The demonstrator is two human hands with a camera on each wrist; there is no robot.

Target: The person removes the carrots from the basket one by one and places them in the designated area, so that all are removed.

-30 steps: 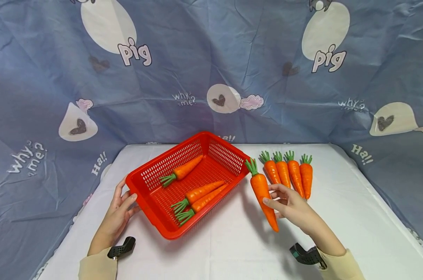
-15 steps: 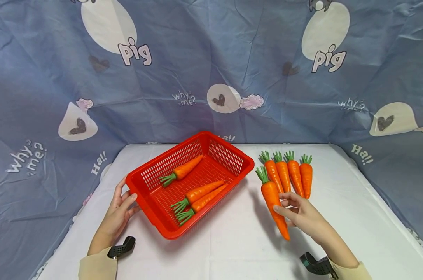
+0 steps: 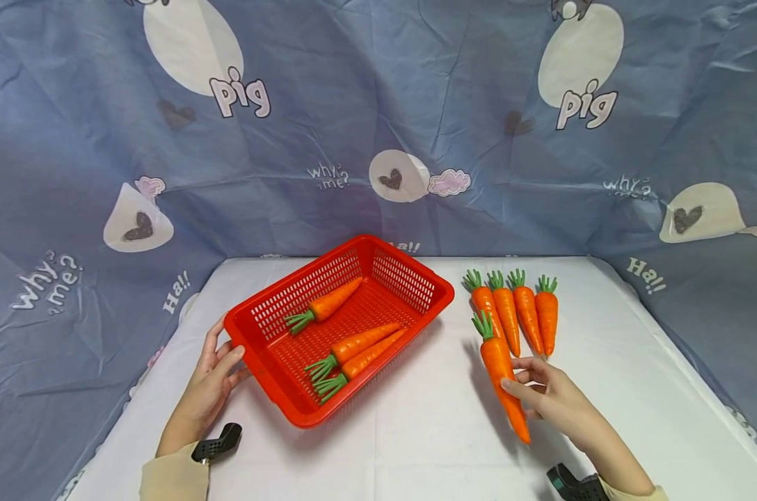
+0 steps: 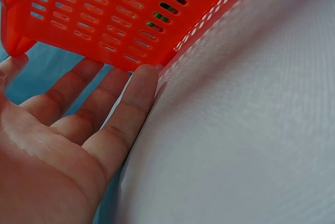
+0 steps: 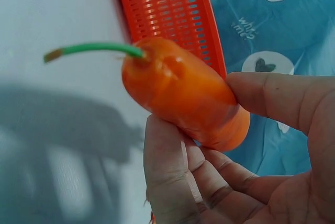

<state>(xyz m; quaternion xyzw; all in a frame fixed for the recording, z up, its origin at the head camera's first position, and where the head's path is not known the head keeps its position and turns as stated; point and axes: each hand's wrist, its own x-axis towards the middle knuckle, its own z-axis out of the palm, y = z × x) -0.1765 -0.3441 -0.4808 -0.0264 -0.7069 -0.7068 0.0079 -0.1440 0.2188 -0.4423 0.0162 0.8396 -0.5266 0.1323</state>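
In the head view a red plastic basket stands at the centre-left, with carrots lying in it. My left hand holds its near-left corner, thumb at the rim; in the left wrist view the fingers touch the wall's lower edge. My right hand pinches another carrot between thumb and fingers, tilted with its green top away from me. The right wrist view shows this orange carrot close up. Beyond it lies a row of several carrots, green tops pointing away.
White cloth covers the table. A blue printed curtain hangs along the back and both sides. Each wrist wears a black camera, the left wrist camera just in front of the basket and the right wrist camera at the bottom edge.
My right hand has moved right and toward me with the carrot, away from the basket's right edge. The left hand and the basket have stayed put.
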